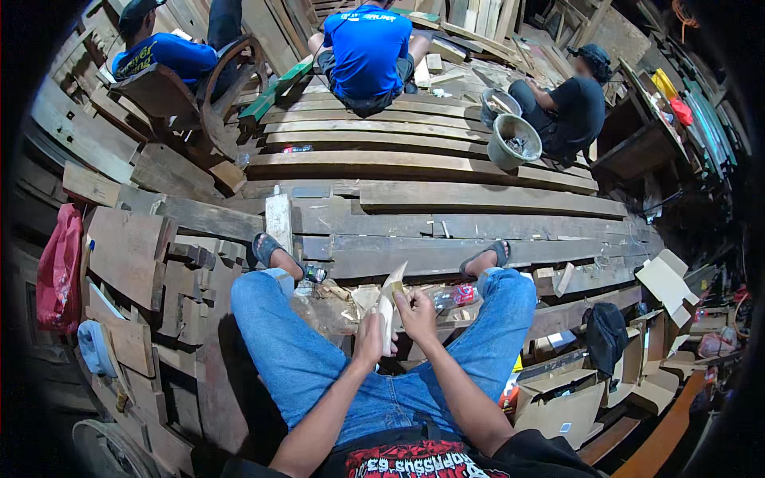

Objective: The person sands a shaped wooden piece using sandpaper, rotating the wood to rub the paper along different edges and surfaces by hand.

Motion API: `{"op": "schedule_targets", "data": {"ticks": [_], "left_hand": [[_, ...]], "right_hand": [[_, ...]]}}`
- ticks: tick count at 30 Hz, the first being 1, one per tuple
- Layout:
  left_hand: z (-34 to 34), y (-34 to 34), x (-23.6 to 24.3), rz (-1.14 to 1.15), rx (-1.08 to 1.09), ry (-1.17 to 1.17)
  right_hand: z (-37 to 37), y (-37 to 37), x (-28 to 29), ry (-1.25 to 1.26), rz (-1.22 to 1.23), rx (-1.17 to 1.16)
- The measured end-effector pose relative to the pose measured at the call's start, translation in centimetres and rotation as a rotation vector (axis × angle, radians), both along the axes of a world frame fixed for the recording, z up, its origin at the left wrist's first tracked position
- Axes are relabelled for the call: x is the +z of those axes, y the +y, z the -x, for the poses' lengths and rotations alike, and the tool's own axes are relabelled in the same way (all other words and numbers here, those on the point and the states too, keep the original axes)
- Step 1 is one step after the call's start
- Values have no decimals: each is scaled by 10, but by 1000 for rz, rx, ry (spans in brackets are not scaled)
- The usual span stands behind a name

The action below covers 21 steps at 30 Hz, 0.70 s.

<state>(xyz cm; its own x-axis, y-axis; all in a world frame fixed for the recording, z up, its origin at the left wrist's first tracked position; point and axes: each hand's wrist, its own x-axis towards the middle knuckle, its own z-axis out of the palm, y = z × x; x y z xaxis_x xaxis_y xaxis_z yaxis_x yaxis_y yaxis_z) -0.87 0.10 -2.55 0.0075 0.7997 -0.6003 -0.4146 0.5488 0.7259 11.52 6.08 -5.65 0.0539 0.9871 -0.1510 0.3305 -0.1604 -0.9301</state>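
My left hand (369,338) is closed around a pale, slim piece of wood (387,309) that tapers to a point at its upper end. It is held upright between my knees. Beside it, my right hand (417,317) is closed, thumb and fingers pressed together near the wood's upper part. A small tan patch shows at those fingertips, too small to tell what it is. Beyond my hands, wood scraps (365,297) lie on the ground, and a clear plastic bottle with a red label (456,297) rests near my right knee.
Long planks (478,231) run across the floor ahead. Three people sit farther off, one in a blue shirt (368,52). A grey bucket (514,142) stands ahead right. Stacked boards (127,255) and a red cloth (60,275) are left; cardboard boxes (558,406) and a black bag (607,338) right.
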Motion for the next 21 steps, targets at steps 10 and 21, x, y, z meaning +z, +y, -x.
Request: {"op": "schedule_targets", "data": {"ticks": [10, 21], "left_hand": [[1, -1, 9, -75, -158, 383], [-4, -15, -5, -244, -251, 615]], "right_hand": [[11, -20, 16, -366, -79, 1], [13, 2, 14, -238, -59, -74]]}}
